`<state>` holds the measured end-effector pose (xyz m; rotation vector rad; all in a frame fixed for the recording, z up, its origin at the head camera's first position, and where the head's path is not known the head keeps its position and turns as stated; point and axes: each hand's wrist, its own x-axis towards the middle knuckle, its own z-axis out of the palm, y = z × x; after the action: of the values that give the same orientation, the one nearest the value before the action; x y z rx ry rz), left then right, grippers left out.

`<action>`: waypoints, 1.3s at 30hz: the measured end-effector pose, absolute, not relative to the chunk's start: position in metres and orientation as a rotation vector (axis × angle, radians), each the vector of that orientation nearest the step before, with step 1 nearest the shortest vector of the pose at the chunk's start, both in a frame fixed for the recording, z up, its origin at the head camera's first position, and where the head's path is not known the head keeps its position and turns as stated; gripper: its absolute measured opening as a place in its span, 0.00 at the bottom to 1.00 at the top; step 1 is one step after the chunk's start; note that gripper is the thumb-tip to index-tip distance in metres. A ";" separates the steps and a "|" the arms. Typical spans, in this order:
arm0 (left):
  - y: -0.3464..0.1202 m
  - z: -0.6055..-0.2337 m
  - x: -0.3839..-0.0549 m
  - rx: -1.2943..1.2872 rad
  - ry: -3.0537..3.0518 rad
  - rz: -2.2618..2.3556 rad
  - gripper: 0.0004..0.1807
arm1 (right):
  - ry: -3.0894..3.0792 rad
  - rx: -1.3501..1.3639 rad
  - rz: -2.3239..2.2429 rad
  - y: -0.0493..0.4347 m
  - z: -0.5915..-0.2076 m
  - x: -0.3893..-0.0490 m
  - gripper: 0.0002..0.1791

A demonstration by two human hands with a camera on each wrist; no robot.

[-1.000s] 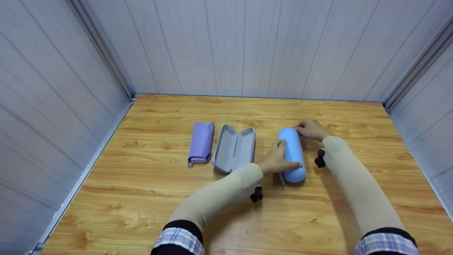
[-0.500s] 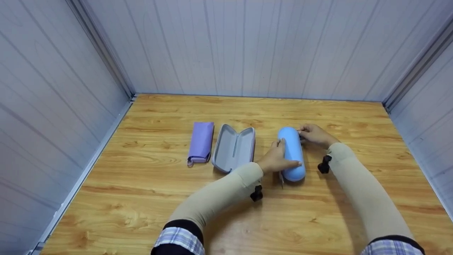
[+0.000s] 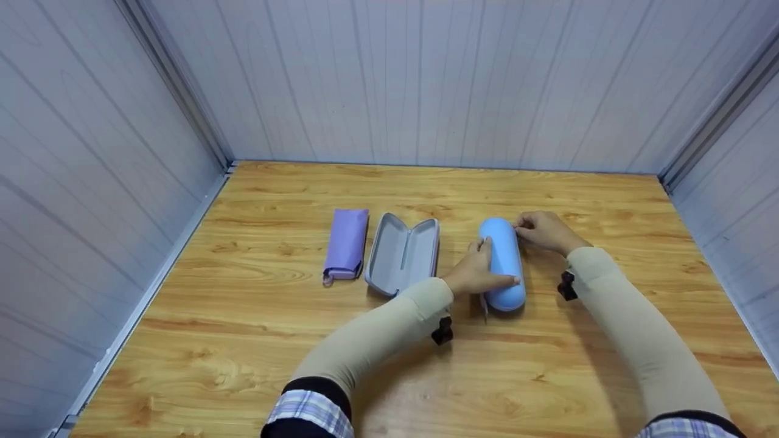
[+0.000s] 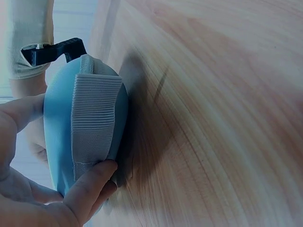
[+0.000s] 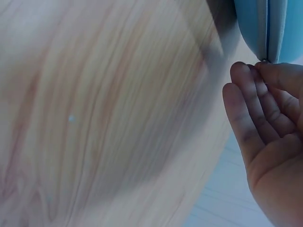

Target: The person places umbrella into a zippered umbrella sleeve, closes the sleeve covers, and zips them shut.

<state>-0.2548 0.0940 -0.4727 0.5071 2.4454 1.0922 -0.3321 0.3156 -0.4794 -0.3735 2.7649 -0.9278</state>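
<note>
A blue hard glasses case [image 3: 504,252] lies on the wooden table, a zipper running along its edge. My left hand [image 3: 478,272] grips it from the left, with the thumb across its near end and the fingers on its far left side. The left wrist view shows a ribbed grey strap [image 4: 94,118] on the case's end, fingertips touching its lower part. At the case's far right side, my right hand [image 3: 544,231] pinches the zipper pull between thumb and index finger. The pull is mostly hidden by the fingertips, right at the zipper [image 5: 268,33] in the right wrist view.
Left of the hands, a grey-lined glasses case [image 3: 389,258] lies spread open, close to the left forearm. Beside it is a purple folded pouch-like case [image 3: 345,243] with a small loop. Panelled walls [image 3: 420,85] enclose the table [image 3: 213,340] at the back and sides.
My right hand has moved from the blue case's far end a short way rightward and nearer along its right side. The left hand and the other cases have stayed practically still.
</note>
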 end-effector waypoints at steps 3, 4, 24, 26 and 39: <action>0.094 -0.473 -0.255 0.505 2.447 1.086 0.60 | 2.795 -0.438 -0.891 0.318 -0.480 -0.330 0.09; 0.094 -0.474 -0.255 0.505 2.448 1.082 0.60 | 2.799 -0.454 -0.886 0.319 -0.480 -0.330 0.08; 0.095 -0.474 -0.254 0.497 2.443 1.117 0.59 | 2.854 -0.477 -0.927 0.318 -0.487 -0.319 0.08; 0.096 -0.475 -0.254 0.486 2.441 1.125 0.59 | 2.848 -0.462 -0.941 0.317 -0.488 -0.318 0.08; 0.096 -0.474 -0.254 0.496 2.462 1.105 0.59 | 2.702 -0.496 -0.987 0.325 -0.480 -0.310 0.06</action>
<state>-0.2536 0.0964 -0.4739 0.4955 2.4616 1.1052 -0.3101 0.3255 -0.4797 -0.4957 2.7024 -0.9867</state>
